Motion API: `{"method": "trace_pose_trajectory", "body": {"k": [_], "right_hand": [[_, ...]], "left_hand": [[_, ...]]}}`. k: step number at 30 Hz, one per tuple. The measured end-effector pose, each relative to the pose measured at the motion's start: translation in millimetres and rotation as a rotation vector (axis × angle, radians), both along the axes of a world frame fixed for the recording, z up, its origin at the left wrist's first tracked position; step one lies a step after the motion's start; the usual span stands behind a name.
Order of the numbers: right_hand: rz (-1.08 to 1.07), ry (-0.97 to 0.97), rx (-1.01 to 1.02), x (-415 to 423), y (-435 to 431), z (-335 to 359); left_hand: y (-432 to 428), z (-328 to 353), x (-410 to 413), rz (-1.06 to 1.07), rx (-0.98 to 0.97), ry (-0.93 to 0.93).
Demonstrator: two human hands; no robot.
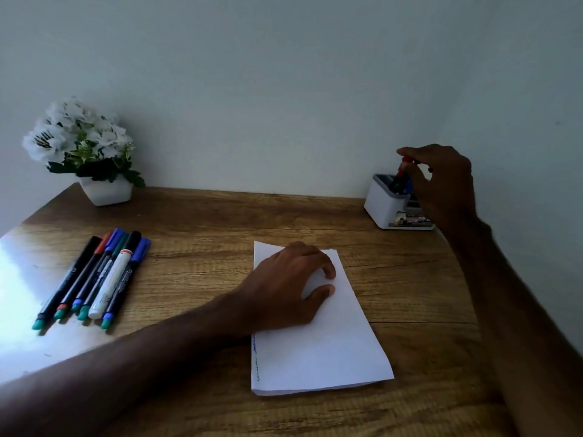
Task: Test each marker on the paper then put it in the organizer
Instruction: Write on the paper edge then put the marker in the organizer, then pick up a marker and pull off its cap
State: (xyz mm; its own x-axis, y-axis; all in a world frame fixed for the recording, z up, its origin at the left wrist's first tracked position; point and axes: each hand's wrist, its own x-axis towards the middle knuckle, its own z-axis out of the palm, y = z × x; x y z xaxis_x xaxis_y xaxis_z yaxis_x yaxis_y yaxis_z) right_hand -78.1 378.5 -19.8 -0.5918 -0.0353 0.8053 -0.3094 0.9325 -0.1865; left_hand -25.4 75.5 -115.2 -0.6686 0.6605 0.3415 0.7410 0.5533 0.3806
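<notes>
The right hand (pixel 441 181) is raised at the back right of the counter (pixel 205 222), with its forearm running up from the lower right corner and the wrist bent so the palm faces left. Its thumb reaches forward over the top while the fingers curl in under it. Together they pinch the red end of a marker (pixel 403 167). The marker stands nearly upright, leaning a little to the right, and its lower end is inside the organizer (pixel 383 205). This small white box sits near the wall (pixel 284 89), and other dark and blue pens stand in the same compartment.

The left hand (pixel 284 279) lies on the paper (pixel 325 351), its forearm crossing in from the lower left. It is arched and grips nothing: the fingertips and thumb tip press on the upper half of the sheet and the palm is lifted slightly. The paper lies flat in the middle of the counter, well apart from the organizer. Thin blue and green scribbles (pixel 256 357) run along its left edge, below the wrist.

Six markers (pixel 94 275) lie side by side on the left, touching, with their teal ends towards the person; one is thick and white. Behind them a white pot (pixel 105 190) of white flowers stands against the wall.
</notes>
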Motion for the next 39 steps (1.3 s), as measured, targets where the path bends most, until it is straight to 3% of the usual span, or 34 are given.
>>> {"method": "trace_pose_trajectory", "body": {"k": [7, 16, 22, 27, 31, 39], "right_hand": [[-0.056, -0.108, 0.001, 0, -2, -2], [-0.043, -0.034, 0.071, 18, -18, -2], [-0.007, 0.090, 0.084, 35, -83, -4], [0.184, -0.149, 0.095, 56, -153, -17], [0.219, -0.264, 0.059, 74, -187, -24], [0.243, -0.528, 0.151, 94, -200, -46]], "left_hand": [[1, -1, -1, -0.001, 0.002, 0.017], [1, 1, 0, -0.004, -0.007, 0.010], [1, 8, 1, -0.010, -0.045, -0.015], [-9, 24, 5, -0.024, -0.067, -0.018], [-40, 35, 16, 0.058, 0.112, -0.031], [-129, 27, 27, 0.325, 0.026, 0.241]]}}
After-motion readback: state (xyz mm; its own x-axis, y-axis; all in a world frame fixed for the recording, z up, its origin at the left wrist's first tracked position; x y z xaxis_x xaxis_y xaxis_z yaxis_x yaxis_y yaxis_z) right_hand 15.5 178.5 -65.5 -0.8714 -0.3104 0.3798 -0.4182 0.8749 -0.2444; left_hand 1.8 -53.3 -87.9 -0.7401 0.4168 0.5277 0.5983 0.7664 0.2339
